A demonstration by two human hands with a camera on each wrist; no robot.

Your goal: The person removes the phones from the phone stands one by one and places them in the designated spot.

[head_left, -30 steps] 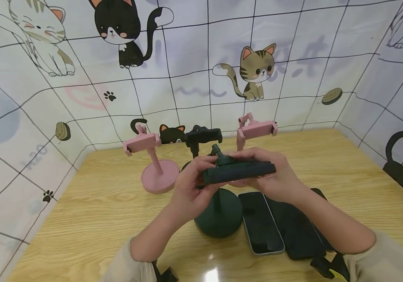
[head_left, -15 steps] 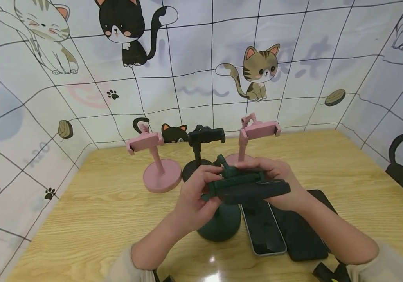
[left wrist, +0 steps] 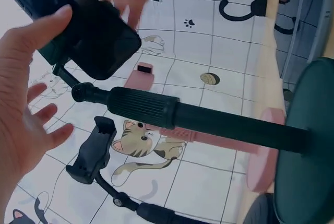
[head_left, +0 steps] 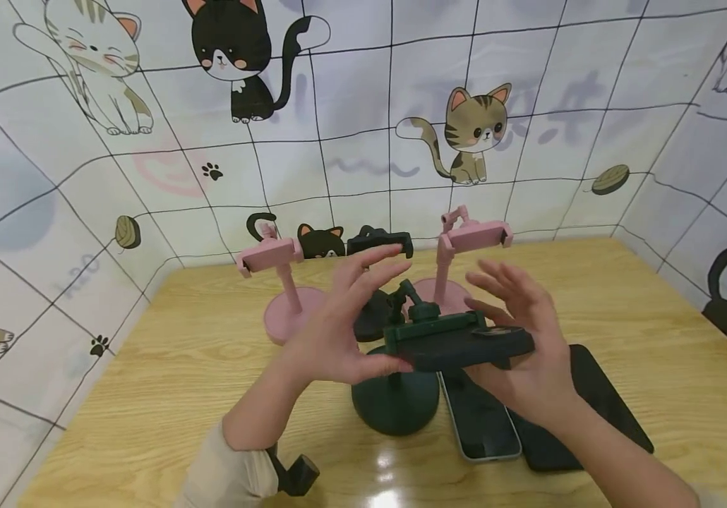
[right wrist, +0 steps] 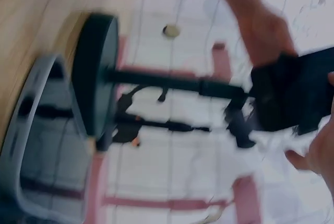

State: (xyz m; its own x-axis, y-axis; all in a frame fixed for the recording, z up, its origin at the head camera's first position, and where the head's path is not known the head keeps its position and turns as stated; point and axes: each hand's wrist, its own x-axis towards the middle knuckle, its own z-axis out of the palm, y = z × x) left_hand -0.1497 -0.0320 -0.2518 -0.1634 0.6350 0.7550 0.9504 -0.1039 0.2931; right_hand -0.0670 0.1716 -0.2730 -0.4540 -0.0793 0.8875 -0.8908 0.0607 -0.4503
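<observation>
A dark smartphone (head_left: 465, 348) sits in the clamp of a dark green phone stand (head_left: 395, 406), tilted, with its screen facing down in the left wrist view. My left hand (head_left: 338, 328) is spread beside the clamp's left end. Its thumb lies at the phone's near edge; whether it touches cannot be told. My right hand (head_left: 535, 353) is at the phone's right end, fingers raised and apart, the thumb side partly hidden beneath the phone. The stand's pole (left wrist: 235, 122) and round base show in the left wrist view. The right wrist view is blurred.
Two pink phone stands (head_left: 290, 310) (head_left: 442, 271) and a black phone stand (head_left: 379, 243) stand behind. To the right of the green base lie a silver-edged phone (head_left: 481, 423) and a flat black device (head_left: 611, 409). Cat-printed cloth (head_left: 351, 92) walls the table (head_left: 179, 395).
The phone and clamp have tilted and come lower and nearer. Both hands held them earlier; now the fingers have spread and lifted away from the clamp.
</observation>
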